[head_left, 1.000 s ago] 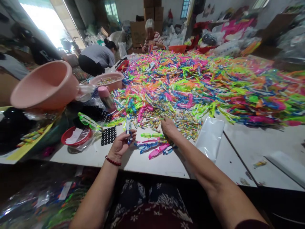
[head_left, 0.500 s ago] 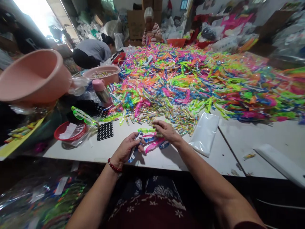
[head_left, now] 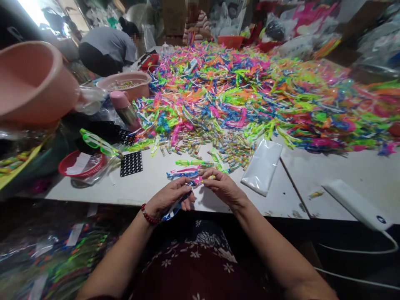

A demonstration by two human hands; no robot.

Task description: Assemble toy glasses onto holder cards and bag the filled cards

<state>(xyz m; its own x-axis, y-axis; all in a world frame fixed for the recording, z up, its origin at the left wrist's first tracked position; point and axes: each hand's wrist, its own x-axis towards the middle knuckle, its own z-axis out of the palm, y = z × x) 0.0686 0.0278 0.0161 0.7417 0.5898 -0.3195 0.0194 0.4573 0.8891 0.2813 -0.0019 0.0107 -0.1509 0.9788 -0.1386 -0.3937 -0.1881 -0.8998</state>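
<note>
The left hand [head_left: 170,196] grasps a slim blue-and-white plastic spectacle-like piece [head_left: 173,211] over the bench's near edge; its long axis slants from the wearer's lower left up toward the right hand [head_left: 225,187]. That hand pinches a tiny yellow-tipped piece [head_left: 211,177] (too small to make out fully), close to the blue one's upper end. The white-topped bench [head_left: 289,187] carries small multicoloured printed cylinders [head_left: 231,146], a glossy white plastic packet [head_left: 261,166] and a vast neon plastic heap [head_left: 237,96]. Beyond, a person in a striped top [head_left: 203,26] sits among bags and cartons.
</note>
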